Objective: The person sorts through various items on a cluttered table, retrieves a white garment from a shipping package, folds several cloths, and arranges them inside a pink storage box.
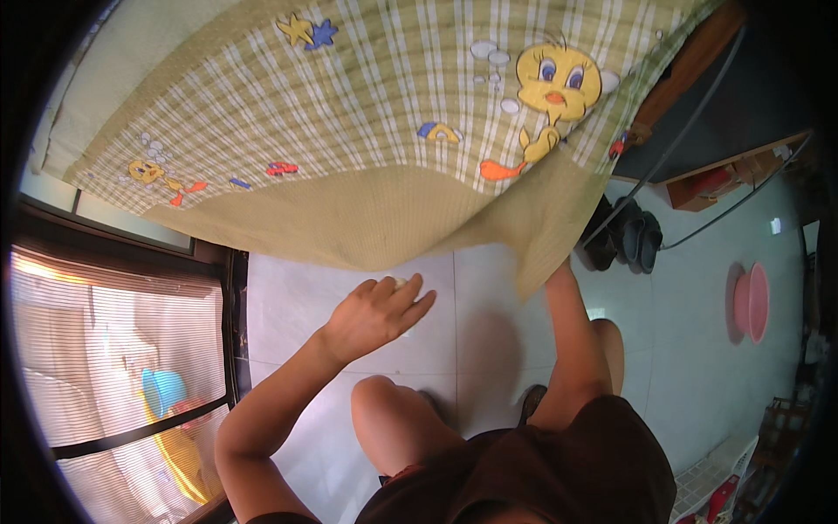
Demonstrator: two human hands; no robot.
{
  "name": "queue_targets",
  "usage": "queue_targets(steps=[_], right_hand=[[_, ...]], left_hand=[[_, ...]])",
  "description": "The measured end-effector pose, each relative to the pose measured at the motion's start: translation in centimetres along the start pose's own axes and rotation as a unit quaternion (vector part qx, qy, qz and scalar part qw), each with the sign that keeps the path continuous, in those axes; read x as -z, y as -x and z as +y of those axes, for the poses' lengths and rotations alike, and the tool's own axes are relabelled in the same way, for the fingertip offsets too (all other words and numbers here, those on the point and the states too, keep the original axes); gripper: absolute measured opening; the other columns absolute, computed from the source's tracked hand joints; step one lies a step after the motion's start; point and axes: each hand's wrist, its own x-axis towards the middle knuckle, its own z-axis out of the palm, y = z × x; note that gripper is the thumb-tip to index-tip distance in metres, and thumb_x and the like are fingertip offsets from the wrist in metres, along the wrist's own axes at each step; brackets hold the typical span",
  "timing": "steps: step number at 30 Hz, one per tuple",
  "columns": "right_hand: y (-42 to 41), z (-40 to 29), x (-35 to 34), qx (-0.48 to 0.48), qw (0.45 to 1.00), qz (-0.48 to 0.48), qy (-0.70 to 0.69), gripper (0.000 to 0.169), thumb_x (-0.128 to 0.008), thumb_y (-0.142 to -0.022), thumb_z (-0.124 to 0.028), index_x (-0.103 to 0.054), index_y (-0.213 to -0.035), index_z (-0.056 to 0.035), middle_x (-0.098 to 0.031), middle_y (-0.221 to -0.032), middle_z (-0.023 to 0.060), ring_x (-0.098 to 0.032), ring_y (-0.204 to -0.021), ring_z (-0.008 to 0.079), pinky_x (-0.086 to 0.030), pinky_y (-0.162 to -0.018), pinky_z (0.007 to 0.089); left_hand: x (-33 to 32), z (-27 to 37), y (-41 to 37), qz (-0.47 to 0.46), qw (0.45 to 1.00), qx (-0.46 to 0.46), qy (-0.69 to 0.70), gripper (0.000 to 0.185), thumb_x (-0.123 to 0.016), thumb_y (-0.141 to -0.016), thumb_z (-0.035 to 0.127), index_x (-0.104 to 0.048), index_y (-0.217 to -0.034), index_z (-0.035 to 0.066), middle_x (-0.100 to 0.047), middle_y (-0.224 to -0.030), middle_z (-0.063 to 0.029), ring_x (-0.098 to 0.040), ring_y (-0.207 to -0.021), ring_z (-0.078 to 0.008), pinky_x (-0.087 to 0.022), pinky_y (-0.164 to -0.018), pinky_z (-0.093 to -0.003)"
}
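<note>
A green and white checked cloth (366, 118), printed with yellow cartoon birds and edged with a plain tan border, hangs across the upper view. Just below its lower edge is my left hand (376, 318), back upward, with a small pale object (400, 283) between its bent fingers; what that object is cannot be made out. My left hand appears apart from the cloth. My right forearm reaches up to the cloth's right-hand corner, where the cloth hides my right hand, so its grip does not show.
Dark clogs (628, 232) stand on the tiled floor (419, 347) beyond my right arm, beside thin metal rods. A pink basin (756, 302) is farther right. On the left is a screened door (118, 367). A white rack (717, 471) stands at lower right.
</note>
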Motion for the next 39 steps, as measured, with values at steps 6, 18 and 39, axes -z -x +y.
queue_targets(steps=[6, 18, 39], right_hand=[[9.7, -9.8, 1.0, 0.077, 0.99, 0.112, -0.036, 0.045, -0.05, -0.1, -0.04, -0.052, -0.136, -0.0137, -0.058, -0.132, 0.0056, -0.054, -0.118, 0.0202, -0.037, -0.103, 0.0371], [35.3, -11.9, -25.1, 0.194, 0.974, -0.093, 0.076, 0.055, -0.045, -0.101, -0.049, -0.045, -0.135, -0.005, -0.05, -0.129, 0.0061, -0.05, -0.115, 0.0203, -0.042, -0.099, 0.0379], [55.7, -19.7, -40.5, -0.061, 0.92, -0.3, 0.244, 0.034, -0.057, -0.098, -0.018, -0.054, -0.13, -0.009, -0.059, -0.111, 0.0009, -0.057, -0.097, 0.0089, -0.049, -0.08, 0.0268]], left_hand=[[5.6, -6.0, -4.0, 0.203, 0.959, 0.181, 0.076, 0.045, -0.068, -0.066, 0.0, -0.067, -0.109, 0.012, -0.063, -0.099, -0.0051, -0.062, -0.075, -0.0228, -0.052, -0.06, -0.0331], [13.3, 3.3, -16.0, 0.331, 0.599, 0.432, 0.587, 0.026, -0.061, -0.096, 0.02, -0.061, -0.115, 0.003, -0.062, -0.104, -0.0108, -0.061, -0.094, -0.02, -0.049, -0.084, -0.0326], [38.5, 8.0, 0.0, 0.259, 0.638, 0.487, 0.537, 0.045, -0.043, -0.104, 0.021, -0.043, -0.144, 0.0, -0.047, -0.144, -0.0204, -0.047, -0.132, -0.0313, -0.036, -0.11, -0.0353]])
